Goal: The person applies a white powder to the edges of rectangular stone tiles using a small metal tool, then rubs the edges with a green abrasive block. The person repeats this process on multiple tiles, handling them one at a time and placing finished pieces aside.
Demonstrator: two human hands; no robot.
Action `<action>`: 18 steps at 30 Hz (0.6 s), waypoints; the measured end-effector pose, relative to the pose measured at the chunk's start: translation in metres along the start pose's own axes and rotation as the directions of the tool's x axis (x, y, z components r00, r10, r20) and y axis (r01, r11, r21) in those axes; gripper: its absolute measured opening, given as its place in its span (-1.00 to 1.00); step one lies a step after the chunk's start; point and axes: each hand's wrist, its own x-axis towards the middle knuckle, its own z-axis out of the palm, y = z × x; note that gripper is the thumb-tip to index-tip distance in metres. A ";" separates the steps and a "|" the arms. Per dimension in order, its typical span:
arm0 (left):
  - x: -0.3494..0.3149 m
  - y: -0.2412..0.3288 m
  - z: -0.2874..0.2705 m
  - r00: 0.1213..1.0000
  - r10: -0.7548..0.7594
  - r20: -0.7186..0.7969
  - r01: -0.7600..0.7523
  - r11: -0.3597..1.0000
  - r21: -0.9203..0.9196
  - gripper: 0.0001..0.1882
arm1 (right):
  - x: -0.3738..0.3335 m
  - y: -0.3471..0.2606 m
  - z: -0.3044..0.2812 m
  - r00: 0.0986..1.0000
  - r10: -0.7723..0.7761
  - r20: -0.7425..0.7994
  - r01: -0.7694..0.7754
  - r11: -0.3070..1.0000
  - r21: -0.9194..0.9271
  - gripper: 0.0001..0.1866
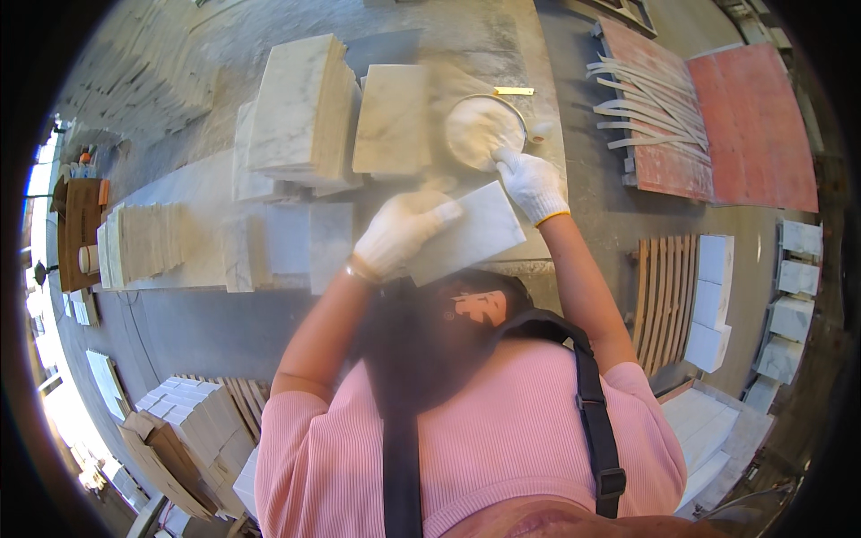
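A white rectangular marble tile point(484, 229) is in my gloved left hand point(405, 228), held tilted in front of my apron with the thumb over its upper face. At the near edge of a round pan point(517, 111) is my gloved right hand point(533, 186), its fingers drawn together. Whether they grip the rim or something small is hidden. White, powdery-looking material point(480, 131) fills the pan. Left of it stand a pale tile stack point(392, 118) and a taller marble tile stack point(296, 106).
A yellow strip point(514, 91) and a small round piece point(539, 131) lie by the pan. More tiles stand in a row point(148, 240) along the table's left. Beyond its right edge are red boards point(752, 125) with pale strips point(659, 115), and a slatted wooden pallet point(664, 300).
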 end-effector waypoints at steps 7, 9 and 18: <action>-0.009 0.018 -0.002 0.998 0.049 -0.030 -0.033 0.918 0.396 -0.48 | -0.039 -0.026 -0.054 0.968 -0.064 -0.243 0.142 0.937 0.318 -0.63; -0.009 0.024 0.001 0.998 0.054 -0.044 -0.027 0.884 0.467 -0.48 | -0.056 -0.037 -0.063 0.922 -0.092 -0.377 0.302 0.781 0.547 -0.61; -0.007 0.030 0.008 0.991 0.128 -0.046 -0.086 0.856 0.510 -0.51 | -0.060 -0.038 -0.067 0.905 0.051 -0.423 0.215 0.802 0.558 -0.62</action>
